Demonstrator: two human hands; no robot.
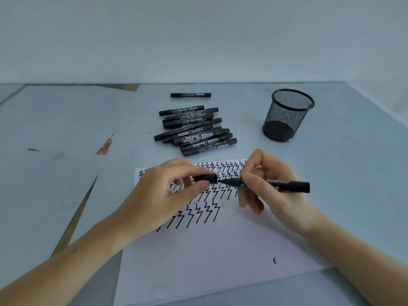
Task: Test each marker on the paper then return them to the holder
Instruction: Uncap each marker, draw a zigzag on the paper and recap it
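Pinching a black cap (206,178), the left hand (163,195) meets the right hand (268,188), which grips an uncapped marker (284,186) — tip at the cap's mouth — above the scribbled paper (209,250). Farther off: a marker pile (194,131); mesh holder (287,115) far right.

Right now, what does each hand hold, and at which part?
The left hand pinches the marker's cap around its sides. The right hand grips the uncapped black marker on its barrel, just behind the tip.
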